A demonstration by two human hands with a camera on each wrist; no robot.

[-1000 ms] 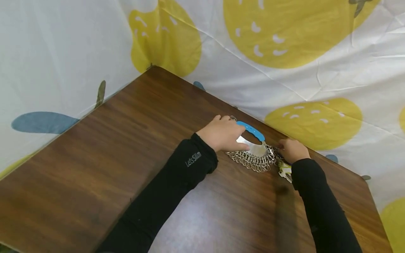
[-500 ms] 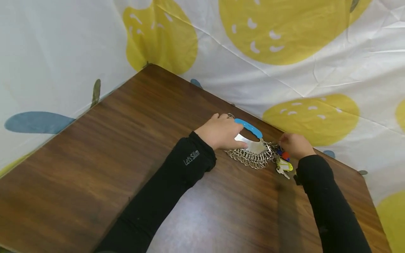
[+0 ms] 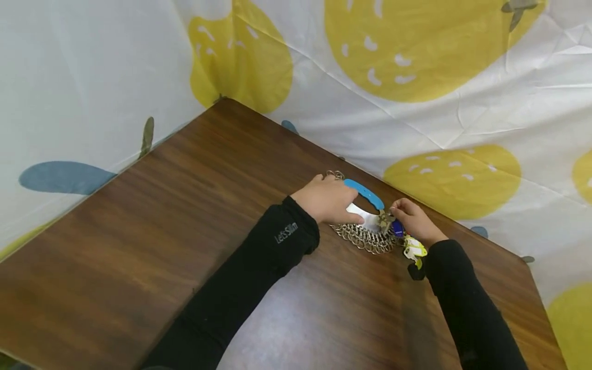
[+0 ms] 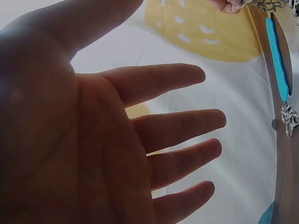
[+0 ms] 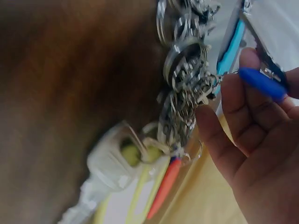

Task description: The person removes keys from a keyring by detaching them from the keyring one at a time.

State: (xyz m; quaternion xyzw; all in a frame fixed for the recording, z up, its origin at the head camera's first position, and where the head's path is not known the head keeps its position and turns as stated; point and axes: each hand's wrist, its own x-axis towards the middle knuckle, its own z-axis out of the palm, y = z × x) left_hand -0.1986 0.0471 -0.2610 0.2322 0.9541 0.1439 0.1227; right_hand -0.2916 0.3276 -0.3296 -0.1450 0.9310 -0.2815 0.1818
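We spread our left hand (image 3: 325,199) beside the blue handle (image 3: 365,194) of a ring-fringed metal plate (image 3: 368,220) near the table's (image 3: 240,169) far edge; our right hand (image 3: 416,221) pinches a metal piece (image 5: 260,42) beside a blue tag (image 5: 261,84).

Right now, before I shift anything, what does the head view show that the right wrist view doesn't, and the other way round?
Only the head view: the left hand, both black sleeves and the far corner of the brown tabletop.

Only the right wrist view: an orange-red tag hanging among the rings, and the inner side of the right hand with its fingers bent.

Both: the right hand itself, the blue handle, the metal rings, a yellow tag, a blue tag and part of the tabletop.
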